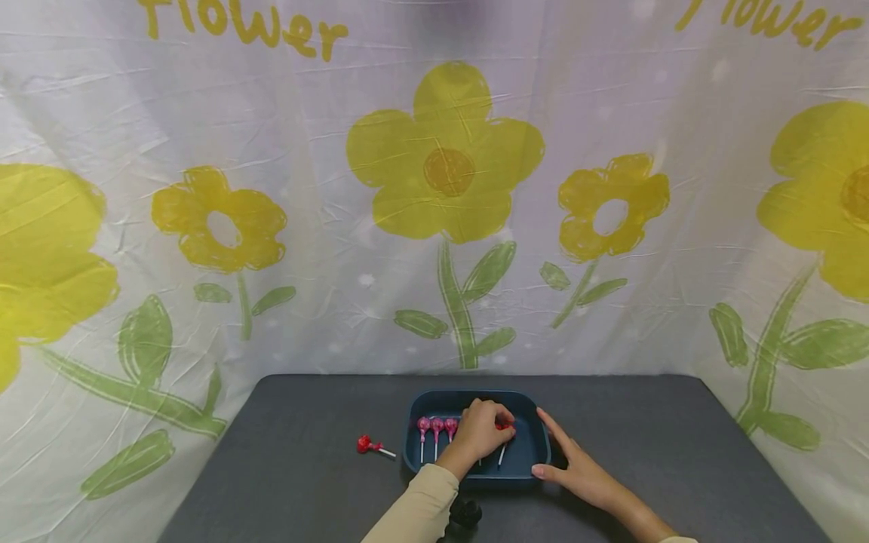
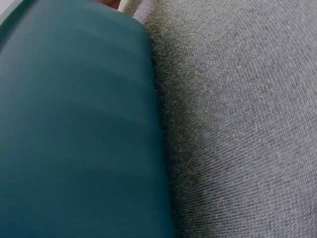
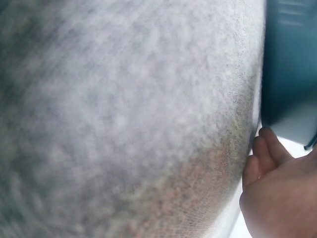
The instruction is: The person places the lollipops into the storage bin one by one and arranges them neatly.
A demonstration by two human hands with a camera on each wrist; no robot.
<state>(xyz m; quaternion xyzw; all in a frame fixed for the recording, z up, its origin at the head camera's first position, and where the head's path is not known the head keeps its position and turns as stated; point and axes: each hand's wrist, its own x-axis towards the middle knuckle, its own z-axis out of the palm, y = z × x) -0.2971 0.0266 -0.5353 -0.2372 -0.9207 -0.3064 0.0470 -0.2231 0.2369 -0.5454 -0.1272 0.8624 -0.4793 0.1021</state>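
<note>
A dark blue tray (image 1: 523, 452) holds several pink lollipops (image 1: 437, 427) in a row at its left side, sticks toward the front edge. My left hand (image 1: 480, 430) reaches into the tray, its curled fingers pinching a red lollipop (image 1: 503, 427) by the head; the white stick (image 1: 502, 455) points toward the front. Part of the row is hidden behind this hand. At the tray's right end rests my right hand (image 1: 585, 471), fingers extended along the side and thumb at the front corner. In the right wrist view the fingertips (image 3: 267, 134) meet the tray wall (image 3: 290, 74).
Another red lollipop (image 1: 366, 444) lies on the dark grey table (image 1: 305, 483) left of the tray. A black object (image 1: 465, 513) shows beside the left sleeve (image 1: 424, 501), in front of the tray. Behind the table hangs a flower-printed curtain (image 1: 326, 302).
</note>
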